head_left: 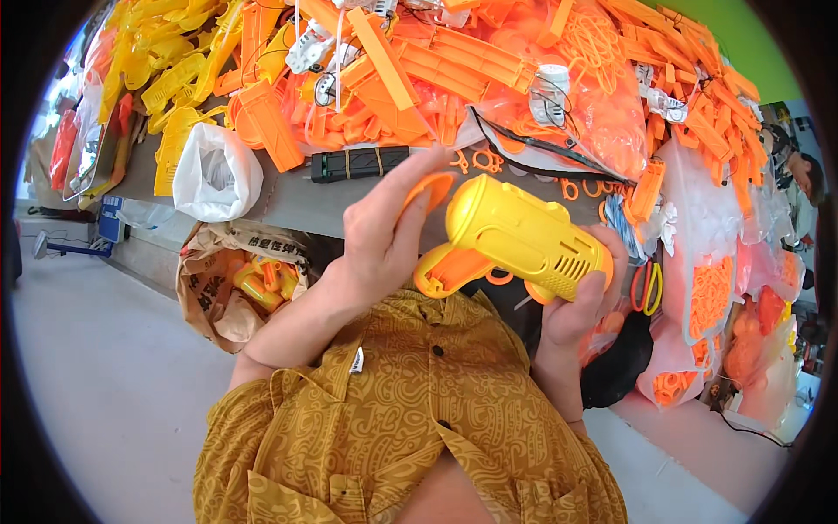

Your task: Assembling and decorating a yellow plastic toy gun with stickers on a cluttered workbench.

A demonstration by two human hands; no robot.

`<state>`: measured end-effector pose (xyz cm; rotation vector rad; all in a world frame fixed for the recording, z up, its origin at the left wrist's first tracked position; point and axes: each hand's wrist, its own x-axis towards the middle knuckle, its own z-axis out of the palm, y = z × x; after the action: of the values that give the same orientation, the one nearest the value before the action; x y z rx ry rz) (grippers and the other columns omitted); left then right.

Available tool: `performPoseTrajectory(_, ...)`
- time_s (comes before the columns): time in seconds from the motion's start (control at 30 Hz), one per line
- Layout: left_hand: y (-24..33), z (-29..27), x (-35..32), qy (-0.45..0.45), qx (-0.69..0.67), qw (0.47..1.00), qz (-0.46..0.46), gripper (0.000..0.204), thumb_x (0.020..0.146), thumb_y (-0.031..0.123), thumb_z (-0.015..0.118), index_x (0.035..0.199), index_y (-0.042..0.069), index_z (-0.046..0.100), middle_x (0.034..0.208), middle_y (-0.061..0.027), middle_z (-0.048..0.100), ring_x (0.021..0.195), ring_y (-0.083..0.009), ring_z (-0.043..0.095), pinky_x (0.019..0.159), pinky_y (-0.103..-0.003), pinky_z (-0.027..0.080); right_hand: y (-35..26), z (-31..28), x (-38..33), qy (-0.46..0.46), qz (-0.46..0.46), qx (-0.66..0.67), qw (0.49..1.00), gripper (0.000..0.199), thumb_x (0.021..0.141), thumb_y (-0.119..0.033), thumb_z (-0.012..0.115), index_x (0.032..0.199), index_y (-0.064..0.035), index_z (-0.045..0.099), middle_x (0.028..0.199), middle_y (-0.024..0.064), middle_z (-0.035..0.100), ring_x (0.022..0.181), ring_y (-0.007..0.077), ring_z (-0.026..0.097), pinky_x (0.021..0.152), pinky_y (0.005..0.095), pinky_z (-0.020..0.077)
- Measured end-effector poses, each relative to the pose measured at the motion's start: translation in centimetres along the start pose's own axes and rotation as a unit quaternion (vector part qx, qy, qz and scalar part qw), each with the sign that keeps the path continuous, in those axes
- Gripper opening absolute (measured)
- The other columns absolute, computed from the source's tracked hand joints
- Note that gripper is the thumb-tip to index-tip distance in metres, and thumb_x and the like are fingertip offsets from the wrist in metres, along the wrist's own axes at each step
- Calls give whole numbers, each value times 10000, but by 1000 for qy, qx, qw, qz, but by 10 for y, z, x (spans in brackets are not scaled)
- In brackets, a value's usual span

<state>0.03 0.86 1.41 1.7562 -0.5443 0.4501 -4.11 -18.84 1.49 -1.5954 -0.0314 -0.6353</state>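
Note:
My right hand (572, 310) is wrapped round the rear of a yellow plastic toy gun body (515, 223), which is tilted over the near edge of the table. An orange handle-like piece (458, 269) juts from its lower side, toward my left hand. To the left, my left hand (380, 231) pinches a curved orange plastic part (426, 190) between thumb and fingers. That part is close to the rounded front of the toy body but looks apart from it. My fingers hide some of the orange part.
Heaped orange plastic parts (384, 65) and yellow parts (179, 83) cover the back of the table. A white bag (216, 179) sits at the table's left edge, above a brown paper sack (231, 323) of toys. Yellow-handled scissors (647, 288) and bags of orange rings (711, 297) are at right.

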Motion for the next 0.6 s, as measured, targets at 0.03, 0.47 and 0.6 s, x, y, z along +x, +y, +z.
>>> performPoseTrajectory(0.03,-1,2,1,9,-64,997,-45,260,855,-39,423,1105,-83,478,1067,-157,576,938,-194,589,779,-268,469,-3,2,-1,-10,-21,-24,999,471,833,-362,403,1055,52,436,915,156,545,797,201,550,718,287,439)
performPoseTrajectory(0.47,2,-9,-15,-181,-81,980,13,628,837,298,518,1271,-54,231,1243,-208,330,1115,-252,420,931,-359,342,-6,1,-17,-89,1,-21,996,538,832,-434,420,1071,47,392,946,163,506,786,195,530,681,288,446)
performPoseTrajectory(0.6,9,-9,-23,-169,-151,972,-65,625,847,366,494,1249,-60,276,1216,-202,363,1104,-260,436,926,-370,353,-10,3,-23,-87,38,-2,996,540,828,-444,422,1057,44,395,949,172,504,789,198,527,684,286,442)
